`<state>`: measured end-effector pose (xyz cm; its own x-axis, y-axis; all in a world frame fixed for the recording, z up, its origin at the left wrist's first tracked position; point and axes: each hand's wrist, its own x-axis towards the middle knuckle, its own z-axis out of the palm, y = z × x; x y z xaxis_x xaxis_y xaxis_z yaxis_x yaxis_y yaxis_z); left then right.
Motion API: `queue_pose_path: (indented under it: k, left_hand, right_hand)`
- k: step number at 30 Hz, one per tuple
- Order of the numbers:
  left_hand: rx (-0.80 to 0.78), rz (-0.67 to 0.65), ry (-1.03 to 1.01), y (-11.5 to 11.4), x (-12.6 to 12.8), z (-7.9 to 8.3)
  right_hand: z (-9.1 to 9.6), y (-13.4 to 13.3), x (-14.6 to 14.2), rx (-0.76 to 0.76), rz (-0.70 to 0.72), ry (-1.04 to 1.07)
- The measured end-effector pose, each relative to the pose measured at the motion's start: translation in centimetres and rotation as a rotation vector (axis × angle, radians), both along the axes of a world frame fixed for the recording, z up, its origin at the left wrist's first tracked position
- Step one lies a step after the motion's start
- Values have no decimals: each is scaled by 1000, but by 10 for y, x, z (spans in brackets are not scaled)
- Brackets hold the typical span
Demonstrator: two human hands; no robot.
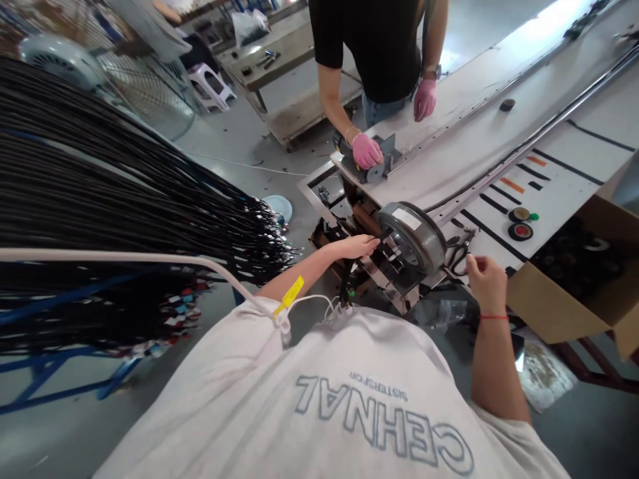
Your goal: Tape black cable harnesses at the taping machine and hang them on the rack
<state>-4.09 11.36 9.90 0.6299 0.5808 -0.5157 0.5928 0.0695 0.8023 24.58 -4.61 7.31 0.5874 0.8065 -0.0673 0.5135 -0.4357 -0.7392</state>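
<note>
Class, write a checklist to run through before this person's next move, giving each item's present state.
1. Left hand on the black cable: ok, it holds it beside the ring-shaped machine.
2. Right hand outside the ring: ok, at the scissors.
3. Scissors firmly gripped: cannot tell.
4. Co-worker's pink gloves away from the ring: ok, beyond it.
5. Person's own hands gloved, if required: not ok, both bare.

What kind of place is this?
Probably a cable workshop or factory floor: masses of long black cables with small coloured ends fill the left side, a grey ring-shaped machine sits at the end of a long white workbench, and a person in pink gloves stands across it.
</note>
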Motion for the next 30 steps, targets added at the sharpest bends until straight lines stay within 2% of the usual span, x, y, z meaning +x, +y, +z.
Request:
queue_pose_path:
  k: [2,4,5,6,8,10,11,13,15,17,19,22,26,28,30]
  left_hand:
    - [-110,3,-45,-4,-2,-2]
    - [-212,-5,-79,-8,-6,-4]
    - [-270,-16,-97,-11,-8,-5]
    - [-320,-32,-109,-13,-11,-5]
    - [-344,-66,-105,-19,-16,-5]
    - [-234,-97,-82,-27,-17,-6]
    - [-113,-93,-62,-32,-16,-8]
    - [202,-38,-1,-44,-11,-11]
    - [461,18,74,-61,-6,-15]
    - [557,-23,134,-80,-7,-19]
    - [586,-88,164,-100,-17,-20]
    - [609,-129,144,-124,-52,-22]
    - [657,-142,75,-144,-134,-35]
    - [681,-133,155,-145,-187,-49]
    - [665,-115,321,-140,-237,-66]
  right_hand:
    - [11,-3,-37,6,229,359]
    - [12,7,-77,-27,444,705]
    - [9,18,-95,-20,486,834]
    - [4,31,-110,17,472,936]
    - [-8,59,-131,131,349,1090]
    - [-20,79,-143,241,197,1141]
    - [-24,84,-148,288,135,1126]
    - [-28,81,-159,362,24,1032]
    - [-30,67,-172,395,-74,935]
    - [-32,50,-184,365,-144,910]
    - [-35,39,-190,285,-142,992]
    - [-36,44,-182,340,-88,1201]
    - [-31,67,-156,564,-93,1377]
    - [-32,70,-152,539,-10,1412]
    - [-37,61,-160,374,217,1427]
